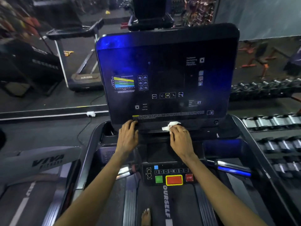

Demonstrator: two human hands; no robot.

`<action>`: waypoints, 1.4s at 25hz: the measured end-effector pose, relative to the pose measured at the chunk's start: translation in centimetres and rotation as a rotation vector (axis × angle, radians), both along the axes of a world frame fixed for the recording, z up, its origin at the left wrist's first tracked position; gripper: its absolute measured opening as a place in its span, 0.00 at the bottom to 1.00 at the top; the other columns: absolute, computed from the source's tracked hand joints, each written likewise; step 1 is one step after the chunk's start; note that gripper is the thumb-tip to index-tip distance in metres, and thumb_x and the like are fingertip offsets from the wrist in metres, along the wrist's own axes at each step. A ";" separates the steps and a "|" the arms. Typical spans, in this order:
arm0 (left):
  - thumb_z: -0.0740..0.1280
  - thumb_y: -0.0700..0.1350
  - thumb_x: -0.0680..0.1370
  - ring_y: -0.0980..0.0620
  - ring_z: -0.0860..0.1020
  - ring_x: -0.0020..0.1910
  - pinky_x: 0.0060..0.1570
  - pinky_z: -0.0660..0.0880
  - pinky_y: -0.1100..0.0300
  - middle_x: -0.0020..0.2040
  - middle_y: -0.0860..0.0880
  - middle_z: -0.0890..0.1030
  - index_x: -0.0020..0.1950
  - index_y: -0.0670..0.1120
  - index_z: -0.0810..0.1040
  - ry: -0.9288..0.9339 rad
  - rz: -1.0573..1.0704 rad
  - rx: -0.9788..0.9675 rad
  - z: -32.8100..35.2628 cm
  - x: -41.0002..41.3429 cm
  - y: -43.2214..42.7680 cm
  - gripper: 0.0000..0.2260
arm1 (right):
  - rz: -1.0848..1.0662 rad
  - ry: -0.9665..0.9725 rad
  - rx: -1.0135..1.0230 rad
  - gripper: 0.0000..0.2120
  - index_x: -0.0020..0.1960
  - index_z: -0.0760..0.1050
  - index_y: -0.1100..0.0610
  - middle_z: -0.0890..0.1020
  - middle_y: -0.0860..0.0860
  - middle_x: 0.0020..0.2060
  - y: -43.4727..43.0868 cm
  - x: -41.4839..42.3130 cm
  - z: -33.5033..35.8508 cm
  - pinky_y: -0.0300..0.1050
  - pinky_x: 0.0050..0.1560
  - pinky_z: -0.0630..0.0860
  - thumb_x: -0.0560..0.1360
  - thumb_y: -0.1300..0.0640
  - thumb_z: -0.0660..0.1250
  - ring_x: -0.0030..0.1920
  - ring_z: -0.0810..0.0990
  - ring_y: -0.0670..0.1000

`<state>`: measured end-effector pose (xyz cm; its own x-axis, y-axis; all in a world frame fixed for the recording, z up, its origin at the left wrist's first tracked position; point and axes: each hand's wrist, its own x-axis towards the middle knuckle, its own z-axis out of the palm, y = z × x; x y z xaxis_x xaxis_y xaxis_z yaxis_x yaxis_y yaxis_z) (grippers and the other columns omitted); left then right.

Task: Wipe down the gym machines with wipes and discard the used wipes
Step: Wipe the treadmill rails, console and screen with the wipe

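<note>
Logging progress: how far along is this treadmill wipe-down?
Done: nothing verifiable; the screen looks hazy. In hand: the right hand holds the wipe against the ledge under the screen; the left hand rests on that ledge. Left, likely: button panel, handrail; wipe not yet discarded.

View: one head cam, wide-angle.
Position: high over treadmill belt [179, 207], at wearer's own eye pt.
Facing: fwd & down, console screen [166, 70] centred.
Nearness: close; forearms [101, 185] enter from bottom edge, reach screen base.
Edges: lens bends the sides; dumbbell rack [270, 144] rt, 2nd treadmill [81, 79] upper left.
</note>
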<state>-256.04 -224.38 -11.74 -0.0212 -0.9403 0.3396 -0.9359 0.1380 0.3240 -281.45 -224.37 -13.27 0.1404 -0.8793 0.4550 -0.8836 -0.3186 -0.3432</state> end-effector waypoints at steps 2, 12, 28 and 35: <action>0.64 0.41 0.77 0.39 0.76 0.55 0.52 0.73 0.46 0.60 0.43 0.76 0.65 0.42 0.75 -0.049 -0.065 0.005 -0.6 0.0 0.4 0.16 | 0.044 -0.009 0.003 0.10 0.56 0.81 0.61 0.82 0.53 0.51 -0.2 1.1 0.0 0.51 0.55 0.78 0.78 0.63 0.65 0.52 0.79 0.54; 0.65 0.41 0.76 0.43 0.67 0.69 0.64 0.68 0.46 0.71 0.43 0.69 0.77 0.43 0.65 -0.086 -0.155 0.147 -2.0 -0.1 2.8 0.28 | 0.113 -0.050 0.147 0.12 0.60 0.81 0.59 0.78 0.49 0.55 -0.4 0.6 0.5 0.50 0.54 0.79 0.80 0.63 0.63 0.55 0.78 0.53; 0.65 0.40 0.75 0.39 0.74 0.65 0.64 0.71 0.43 0.69 0.41 0.73 0.70 0.42 0.73 0.129 -0.049 0.158 3.7 6.1 5.6 0.22 | -0.043 -0.182 0.474 0.15 0.49 0.76 0.60 0.77 0.60 0.52 1.3 1.6 8.1 0.51 0.52 0.71 0.81 0.55 0.53 0.53 0.75 0.60; 0.64 0.39 0.75 0.41 0.73 0.68 0.69 0.67 0.51 0.69 0.40 0.74 0.72 0.39 0.71 0.160 0.111 0.168 7.1 11.0 10.6 0.24 | 0.146 -0.056 0.525 0.11 0.45 0.76 0.58 0.76 0.57 0.50 0.4 6.8 10.2 0.45 0.46 0.67 0.81 0.53 0.61 0.49 0.74 0.57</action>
